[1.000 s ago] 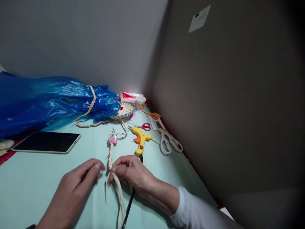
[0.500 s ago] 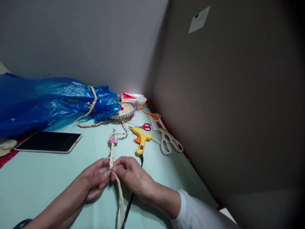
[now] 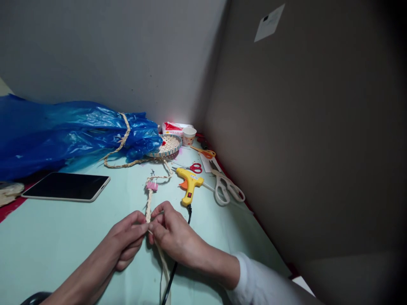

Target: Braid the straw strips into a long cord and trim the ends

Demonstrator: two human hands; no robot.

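Observation:
A pale straw-coloured braid (image 3: pixel 149 205) runs down from a pink binder clip (image 3: pixel 152 186) to my fingertips. My left hand (image 3: pixel 129 239) pinches the braid's lower end from the left, thumb against the forefinger. From the right, my right hand (image 3: pixel 173 235) pinches the strands at the same spot, its forefinger slightly raised. Loose unbraided strands (image 3: pixel 165 267) hang below my right hand toward the near edge. Above the clip, a thinner finished length of braid bends right and back. My fingers hide the exact crossing of the strands.
A yellow glue gun (image 3: pixel 190 184) with a black cord lies right of the braid. Red scissors (image 3: pixel 195 168), orange scissors (image 3: pixel 208 153) and large white-handled scissors (image 3: pixel 227 188) lie near the wall. A tablet (image 3: pixel 68 186), blue plastic bag (image 3: pixel 79 131), woven basket (image 3: pixel 170 146) and paper cup (image 3: pixel 189 136) are farther back.
My right forefinger has lifted and reached upward beside the braid. My left thumb has straightened toward the right fingertips. The loose strands have swung slightly right.

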